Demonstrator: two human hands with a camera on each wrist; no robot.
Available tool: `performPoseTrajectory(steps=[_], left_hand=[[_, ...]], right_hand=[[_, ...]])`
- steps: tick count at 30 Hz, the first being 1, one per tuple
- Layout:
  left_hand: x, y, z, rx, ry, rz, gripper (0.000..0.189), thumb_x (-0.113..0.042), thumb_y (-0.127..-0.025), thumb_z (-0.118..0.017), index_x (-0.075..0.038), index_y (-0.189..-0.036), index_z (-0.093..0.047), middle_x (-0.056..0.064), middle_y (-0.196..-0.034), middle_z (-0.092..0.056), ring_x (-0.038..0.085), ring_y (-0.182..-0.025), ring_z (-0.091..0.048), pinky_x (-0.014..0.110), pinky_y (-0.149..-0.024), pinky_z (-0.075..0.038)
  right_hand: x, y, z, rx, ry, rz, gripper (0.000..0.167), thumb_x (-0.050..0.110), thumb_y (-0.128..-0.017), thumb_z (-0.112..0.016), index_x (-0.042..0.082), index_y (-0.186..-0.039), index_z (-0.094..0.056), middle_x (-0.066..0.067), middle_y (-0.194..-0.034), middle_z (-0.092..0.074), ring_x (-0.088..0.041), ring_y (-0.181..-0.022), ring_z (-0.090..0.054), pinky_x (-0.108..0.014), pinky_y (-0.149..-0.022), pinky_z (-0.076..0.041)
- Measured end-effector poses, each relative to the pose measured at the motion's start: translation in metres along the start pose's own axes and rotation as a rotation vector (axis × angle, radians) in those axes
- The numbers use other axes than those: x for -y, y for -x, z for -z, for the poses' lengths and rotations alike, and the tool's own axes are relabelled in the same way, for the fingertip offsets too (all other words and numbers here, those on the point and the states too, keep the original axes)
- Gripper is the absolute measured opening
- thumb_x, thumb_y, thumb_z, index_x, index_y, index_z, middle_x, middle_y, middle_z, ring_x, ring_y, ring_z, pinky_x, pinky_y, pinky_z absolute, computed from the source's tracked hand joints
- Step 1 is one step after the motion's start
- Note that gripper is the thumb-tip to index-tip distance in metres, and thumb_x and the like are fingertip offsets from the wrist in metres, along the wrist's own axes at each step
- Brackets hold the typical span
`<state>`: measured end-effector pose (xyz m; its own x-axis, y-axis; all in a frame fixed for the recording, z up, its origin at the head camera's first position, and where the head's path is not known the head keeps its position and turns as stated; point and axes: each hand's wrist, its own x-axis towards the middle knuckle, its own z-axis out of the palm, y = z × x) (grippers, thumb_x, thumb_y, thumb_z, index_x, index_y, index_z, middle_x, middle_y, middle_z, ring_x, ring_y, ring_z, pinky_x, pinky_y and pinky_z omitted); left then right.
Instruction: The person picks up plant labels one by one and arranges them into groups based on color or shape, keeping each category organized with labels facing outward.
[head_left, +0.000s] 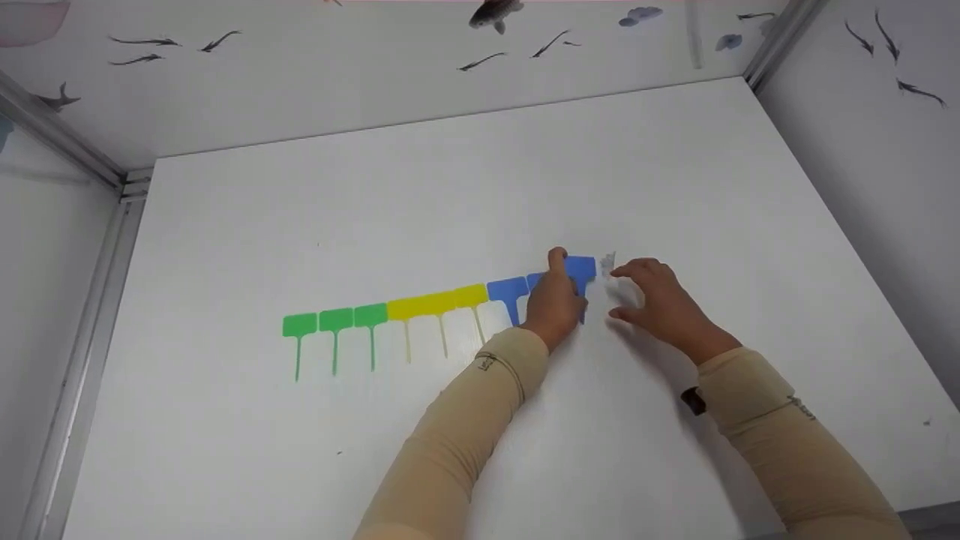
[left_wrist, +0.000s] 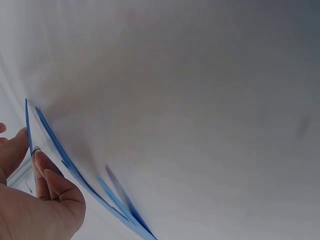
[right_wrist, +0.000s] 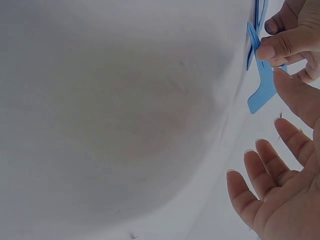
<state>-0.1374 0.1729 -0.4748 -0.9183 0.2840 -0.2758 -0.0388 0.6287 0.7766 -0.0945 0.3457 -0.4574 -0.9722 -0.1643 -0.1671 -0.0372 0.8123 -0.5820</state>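
Observation:
My left hand (head_left: 555, 304) pinches a blue T-shaped plant label (head_left: 581, 266) between thumb and fingers. In the left wrist view that label (left_wrist: 28, 122) appears edge-on, held above the other blue labels (left_wrist: 75, 170). A row of labels runs leftward on the table: blue (head_left: 508, 288), then yellow (head_left: 420, 306), then green (head_left: 335, 319), stems toward me. Part of the blue end is hidden behind my left hand. Just right of the held label my right hand (head_left: 667, 307) is spread with nothing in its fingers; in the right wrist view its thumb overlaps the label (right_wrist: 264, 87).
A small grey patch (head_left: 608, 264) shows by my right fingertips. The white table (head_left: 225, 225) is bounded by a back wall (head_left: 337, 97) with fish drawings, and by side walls with metal corner posts (head_left: 90, 247).

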Motion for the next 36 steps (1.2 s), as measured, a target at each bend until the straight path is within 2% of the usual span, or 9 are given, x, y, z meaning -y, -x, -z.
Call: performPoseTrajectory(steps=[17, 23, 27, 36], left_hand=[[-0.005, 0.001, -0.005, -0.006, -0.011, 0.043, 0.072, -0.006, -0.089, -0.067, -0.014, -0.146, -0.024, 0.002, -0.093, -0.065, 0.013, -0.082, -0.060, 0.030, -0.084, -0.051], [-0.008, 0.002, -0.005, -0.006, -0.033, 0.047, 0.071, -0.008, -0.090, -0.067, -0.013, -0.147, -0.024, 0.006, -0.108, -0.067, 0.016, -0.098, -0.064, 0.031, -0.095, -0.049], [-0.009, 0.002, -0.006, -0.006, -0.038, 0.057, 0.070, -0.008, -0.090, -0.065, -0.013, -0.147, -0.024, 0.007, -0.114, -0.066, 0.017, -0.105, -0.063, 0.031, -0.097, -0.047], [-0.011, 0.002, -0.008, -0.006, -0.069, 0.045, 0.071, -0.007, -0.092, -0.063, -0.011, -0.150, -0.021, 0.011, -0.134, -0.058, 0.022, -0.122, -0.056, 0.033, -0.103, -0.043]], right_hand=[[-0.004, 0.001, -0.002, -0.015, -0.009, -0.011, 0.055, 0.011, -0.084, -0.075, 0.000, -0.132, -0.050, -0.023, -0.140, -0.039, -0.040, -0.132, -0.031, -0.054, -0.108, -0.032], [-0.004, 0.001, -0.003, -0.019, 0.003, -0.021, 0.056, 0.011, -0.083, -0.075, 0.000, -0.131, -0.050, -0.023, -0.140, -0.039, -0.040, -0.131, -0.033, -0.053, -0.108, -0.032], [-0.004, 0.001, -0.003, -0.016, 0.003, -0.026, 0.055, 0.011, -0.084, -0.075, 0.000, -0.131, -0.050, -0.023, -0.140, -0.039, -0.040, -0.131, -0.033, -0.053, -0.109, -0.031], [-0.006, 0.000, -0.002, -0.016, -0.001, -0.024, 0.054, 0.011, -0.084, -0.075, -0.001, -0.131, -0.051, -0.023, -0.140, -0.040, -0.041, -0.132, -0.032, -0.055, -0.109, -0.031]])
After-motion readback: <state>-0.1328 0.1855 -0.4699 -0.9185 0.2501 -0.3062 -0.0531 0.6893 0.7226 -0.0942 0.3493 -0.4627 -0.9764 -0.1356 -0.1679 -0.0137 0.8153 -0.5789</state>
